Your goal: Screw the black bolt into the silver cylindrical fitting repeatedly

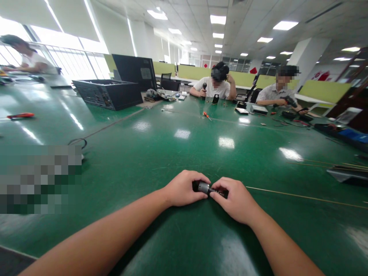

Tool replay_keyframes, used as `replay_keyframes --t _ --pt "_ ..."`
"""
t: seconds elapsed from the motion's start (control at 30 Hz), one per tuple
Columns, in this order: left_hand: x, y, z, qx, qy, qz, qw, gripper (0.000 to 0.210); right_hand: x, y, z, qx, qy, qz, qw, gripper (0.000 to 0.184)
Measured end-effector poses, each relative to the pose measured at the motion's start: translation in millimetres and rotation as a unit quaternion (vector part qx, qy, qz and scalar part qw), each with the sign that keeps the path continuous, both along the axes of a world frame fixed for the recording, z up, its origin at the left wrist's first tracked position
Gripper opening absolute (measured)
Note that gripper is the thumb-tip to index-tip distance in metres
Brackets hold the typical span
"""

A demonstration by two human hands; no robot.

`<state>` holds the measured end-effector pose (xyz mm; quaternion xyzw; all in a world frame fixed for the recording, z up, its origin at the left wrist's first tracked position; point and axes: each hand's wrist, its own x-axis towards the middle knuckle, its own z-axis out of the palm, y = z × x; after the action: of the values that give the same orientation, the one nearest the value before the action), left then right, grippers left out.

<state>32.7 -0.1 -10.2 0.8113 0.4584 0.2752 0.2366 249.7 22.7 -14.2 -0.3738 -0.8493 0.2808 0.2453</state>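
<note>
Just above the green tabletop (198, 157), my left hand (182, 188) curls its thumb and fingers around a small grey metal cylinder (203, 187) that looks like a little motor. A thin dark piece (214, 191) sticks out of the cylinder's right end. My right hand (237, 199) pinches this piece between thumb and fingers, close beside the left fingertips. The cylinder lies roughly level, tilted slightly down to the right. Its left end is partly hidden in my left palm, and the right fingers cover much of the dark piece.
A thin brass-coloured rod (293, 194) lies right of my right hand. Farther off are a black computer case (106, 94), an orange screwdriver (206, 115) and another screwdriver (21, 115) at left. Two people sit across the table with tools; another works at far left.
</note>
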Motion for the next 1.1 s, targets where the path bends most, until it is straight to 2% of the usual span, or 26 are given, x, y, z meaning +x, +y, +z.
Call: replay_keyframes --t 0.7,1.1 --pt "0.6 0.3 1.3 0.017 0.015 -0.016 1.0 0.035 -1.0 -1.8 2.0 -0.009 -0.007 -0.003 1.0 0.008" --pt "-0.3 2.8 1.9 -0.008 0.02 -0.038 0.999 0.036 -0.8 -2.5 0.2 -0.016 -0.005 0.004 1.0 0.009"
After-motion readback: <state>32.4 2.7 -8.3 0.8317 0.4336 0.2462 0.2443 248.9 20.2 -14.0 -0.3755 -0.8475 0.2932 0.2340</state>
